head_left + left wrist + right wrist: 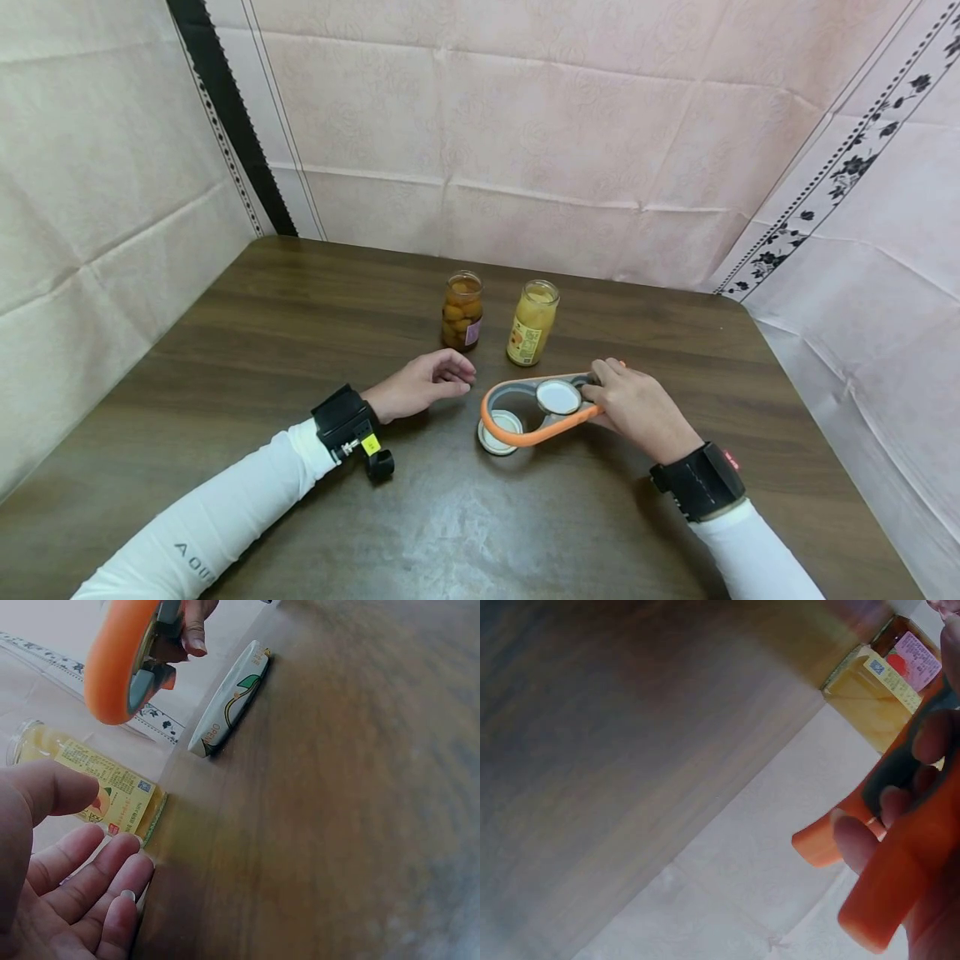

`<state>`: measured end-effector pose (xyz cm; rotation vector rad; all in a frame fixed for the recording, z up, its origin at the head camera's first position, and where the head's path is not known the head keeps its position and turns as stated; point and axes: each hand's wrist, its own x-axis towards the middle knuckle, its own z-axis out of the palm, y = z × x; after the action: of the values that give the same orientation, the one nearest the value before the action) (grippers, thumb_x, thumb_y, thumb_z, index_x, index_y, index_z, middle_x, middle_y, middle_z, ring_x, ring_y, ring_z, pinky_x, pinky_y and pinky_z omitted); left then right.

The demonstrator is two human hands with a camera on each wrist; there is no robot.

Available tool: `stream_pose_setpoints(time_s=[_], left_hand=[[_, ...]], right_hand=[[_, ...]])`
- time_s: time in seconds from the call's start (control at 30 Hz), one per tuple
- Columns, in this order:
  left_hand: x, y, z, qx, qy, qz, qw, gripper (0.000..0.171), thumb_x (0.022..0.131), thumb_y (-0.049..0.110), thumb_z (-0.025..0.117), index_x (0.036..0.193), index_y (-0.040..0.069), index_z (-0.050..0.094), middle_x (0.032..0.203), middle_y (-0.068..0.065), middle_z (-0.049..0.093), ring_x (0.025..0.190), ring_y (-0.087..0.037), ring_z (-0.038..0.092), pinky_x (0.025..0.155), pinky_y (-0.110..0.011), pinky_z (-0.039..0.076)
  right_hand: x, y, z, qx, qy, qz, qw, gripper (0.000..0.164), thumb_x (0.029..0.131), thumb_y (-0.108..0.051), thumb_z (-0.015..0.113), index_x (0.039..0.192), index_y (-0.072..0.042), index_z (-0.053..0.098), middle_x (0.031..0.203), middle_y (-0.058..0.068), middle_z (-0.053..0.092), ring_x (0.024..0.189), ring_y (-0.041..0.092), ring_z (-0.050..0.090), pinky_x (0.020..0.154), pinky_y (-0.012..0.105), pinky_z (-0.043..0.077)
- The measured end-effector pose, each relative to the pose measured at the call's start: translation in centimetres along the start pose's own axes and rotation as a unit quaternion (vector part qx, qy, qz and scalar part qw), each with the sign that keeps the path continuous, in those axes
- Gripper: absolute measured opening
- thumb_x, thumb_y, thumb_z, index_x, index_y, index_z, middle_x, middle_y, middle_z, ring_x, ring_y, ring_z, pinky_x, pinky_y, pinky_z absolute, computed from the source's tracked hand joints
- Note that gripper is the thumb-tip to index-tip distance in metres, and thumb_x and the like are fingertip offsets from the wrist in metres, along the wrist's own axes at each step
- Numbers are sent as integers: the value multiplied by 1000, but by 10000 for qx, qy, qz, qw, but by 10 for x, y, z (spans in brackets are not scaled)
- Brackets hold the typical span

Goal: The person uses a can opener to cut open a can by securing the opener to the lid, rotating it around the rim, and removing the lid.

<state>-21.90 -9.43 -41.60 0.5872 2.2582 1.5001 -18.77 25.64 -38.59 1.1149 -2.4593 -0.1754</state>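
Observation:
My right hand (637,407) grips the handles of an orange and grey jar opener (551,433), held above the table. A white jar lid (558,397) sits between the opener's grey inner parts. Below the opener's rounded end, a second white lid (500,432) lies on the table; its side in the left wrist view shows a green leaf and the word OPEN. To the left, my left hand (423,385) holds nothing, its fingers loosely bent. Beyond the hands stand two lidless glass jars: one with dark amber contents (461,312), one with yellow contents (532,325).
The jars stand side by side toward the back of the dark wooden table (262,350). Pale cloth (525,150) hangs behind the table and along both sides. A black wrist strap (348,421) with a small device sits on my left forearm.

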Motion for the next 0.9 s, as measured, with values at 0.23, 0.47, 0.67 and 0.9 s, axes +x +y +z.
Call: stream_pose_setpoints(time_s=[0.23,0.47,0.67,0.9], left_hand=[[0,1,-2,-11,4,43,10000,30,100,20,64,127,6,59,125,-11,66,113,-20,61,98,-36,50],[-2,7,-6,-46,181,32,9998,30,100,20,65,127,8,60,124,-8,66,114,-20,61,99,-38,51],[-2,7,-7,9,175,14,9998,32,100,21,64,129,6,60,123,-7,67,113,-19,61,98,-36,51],[-1,5,-7,-31,144,46,9999,33,101,21,64,128,4,59,122,-10,67,110,-19,62,94,-31,51]], right_hand=[[-2,0,5,249,-317,178,9990,31,72,-29,93,90,-11,77,84,2,51,75,15,45,62,27,44],[-3,1,9,334,-427,297,9981,29,72,-28,93,91,-11,78,85,1,50,75,14,44,63,27,43],[-3,1,8,358,-524,350,9974,27,72,-26,92,90,-12,78,85,1,51,75,13,45,62,26,44],[-4,0,7,417,-802,501,9946,25,75,-25,91,92,-12,78,89,2,54,77,13,47,64,27,48]])
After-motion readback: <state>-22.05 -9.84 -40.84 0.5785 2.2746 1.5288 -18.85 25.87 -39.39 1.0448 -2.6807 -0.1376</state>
